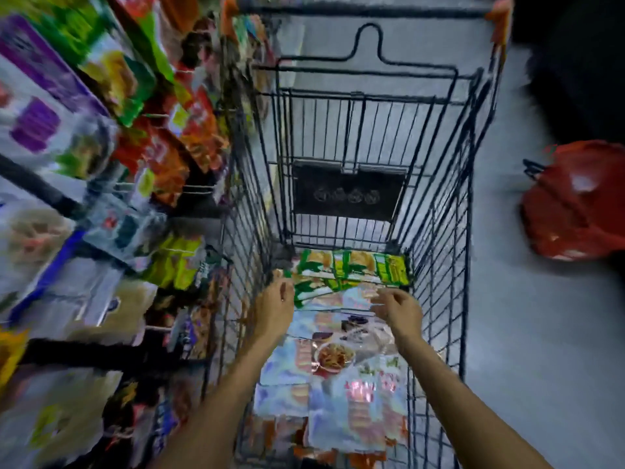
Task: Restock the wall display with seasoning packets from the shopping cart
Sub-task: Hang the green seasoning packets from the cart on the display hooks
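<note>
A black wire shopping cart [436, 265] stands in front of me with seasoning packets on its floor. Green and yellow packets [355, 269] lie at the far end, pale blue ones [341, 411] nearer me. Both my arms reach down into the cart. My left hand [275, 306] hovers by the left wall above the green packets, fingers loosely curled, holding nothing. My right hand [399, 308] hangs over the pale blue packets with fingers bent downward, and I see nothing in its grip. The wall display [111, 164] of hanging packets fills the left side, blurred.
The cart's folded child seat flap [348, 191] stands upright at the far end under the orange-capped handle [365, 10]. A red shopping basket [578, 201] sits on the grey floor to the right. Black shelf bars [40, 187] jut from the display.
</note>
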The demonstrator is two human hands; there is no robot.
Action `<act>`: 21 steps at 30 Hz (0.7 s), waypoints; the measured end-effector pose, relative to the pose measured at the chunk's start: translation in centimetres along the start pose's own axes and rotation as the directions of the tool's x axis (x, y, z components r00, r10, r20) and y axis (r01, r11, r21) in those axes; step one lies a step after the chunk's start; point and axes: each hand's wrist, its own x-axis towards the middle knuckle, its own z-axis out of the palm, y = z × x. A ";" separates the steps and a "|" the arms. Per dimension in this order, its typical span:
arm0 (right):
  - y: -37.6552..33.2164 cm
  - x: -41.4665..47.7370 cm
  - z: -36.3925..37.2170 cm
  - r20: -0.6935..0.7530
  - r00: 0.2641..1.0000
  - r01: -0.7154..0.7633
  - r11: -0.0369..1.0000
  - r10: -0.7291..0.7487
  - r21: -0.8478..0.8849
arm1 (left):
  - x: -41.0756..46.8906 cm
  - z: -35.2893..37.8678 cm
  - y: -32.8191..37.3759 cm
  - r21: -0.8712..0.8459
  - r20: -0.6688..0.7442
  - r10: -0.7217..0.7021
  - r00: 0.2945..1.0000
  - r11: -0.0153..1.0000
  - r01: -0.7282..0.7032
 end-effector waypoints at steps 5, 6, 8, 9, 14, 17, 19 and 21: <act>4.2 9.4 2.5 -0.026 0.948 -0.301 0.919 0.318 0.254 | 9.0 5.3 -3.5 0.212 0.117 0.110 0.987 0.968 -0.133; 4.9 10.6 3.1 -0.027 0.940 -0.321 0.912 0.339 0.254 | 10.6 6.4 -4.1 0.234 0.146 0.114 0.983 0.961 -0.147; 6.0 12.9 4.4 -0.107 0.937 -0.304 0.928 0.332 0.217 | 13.5 8.9 -5.2 0.241 0.208 0.090 0.974 0.960 -0.140; 6.4 13.9 4.9 -0.187 0.948 -0.249 0.966 0.259 0.076 | 14.8 10.0 -5.7 0.241 0.247 0.081 0.966 0.960 -0.142; 6.9 17.5 7.0 -0.115 0.966 0.083 0.695 -0.233 -0.714 | 19.5 14.9 -8.8 0.373 0.363 0.032 0.931 0.911 -0.177; 7.7 18.9 8.2 -0.062 0.967 0.083 0.541 -0.245 -0.837 | 20.2 16.0 -9.6 0.509 0.363 0.085 0.928 0.816 -0.274; 8.1 19.0 8.7 -0.086 0.970 0.062 0.580 -0.225 -0.812 | 19.9 15.8 -9.7 0.566 0.388 0.157 0.908 0.737 -0.369; 8.4 18.4 8.6 -0.071 0.971 0.075 0.577 -0.226 -0.813 | 18.6 15.1 -9.5 0.637 0.405 0.152 0.902 0.660 -0.397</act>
